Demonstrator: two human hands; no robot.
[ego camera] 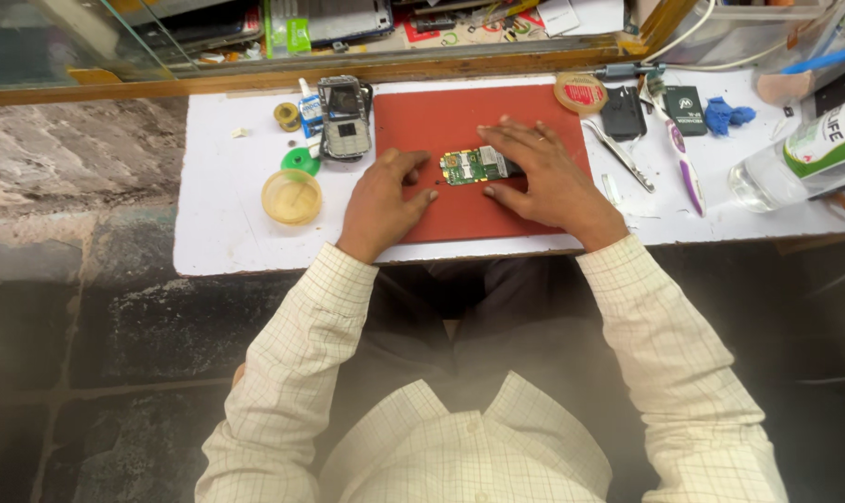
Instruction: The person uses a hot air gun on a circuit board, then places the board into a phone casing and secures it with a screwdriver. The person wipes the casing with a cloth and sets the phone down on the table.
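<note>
Circuit board: the small green phone circuit board (474, 166) lies flat near the middle of the red mat (441, 116), between your two hands.
Left hand: your left hand (381, 205) rests on the mat at the board's 8 o'clock, fingers curled loosely, grip closed on nothing; its fingertips sit just beside the board's left end.
Right hand: your right hand (544, 177) lies over the board's right end, fingers spread and pressing down on it, not pinching.
Risk, slip: the board is held by pressure alone, so I judge a sideways push could skate it across the mat.
Risk, parts: fingers pressing on the bare board could strain small parts on it.
Risk, spill: the clear plastic bottle (804, 154) lies on its side at 3 o'clock on the white desk (222, 233); a wide elbow swing could roll it.
Around, left: a yellow round lid (291, 197) at 9 o'clock, a green cap (301, 160) and an opened phone frame (344, 119) at 10 o'clock.
Around, right: tweezers (618, 154) and a white-and-purple toothbrush (679, 154) at 3 o'clock, a black battery (623, 114) and a blue rag (725, 115) at 2 o'clock.
In the way: nothing lies between your hands and the board.
</note>
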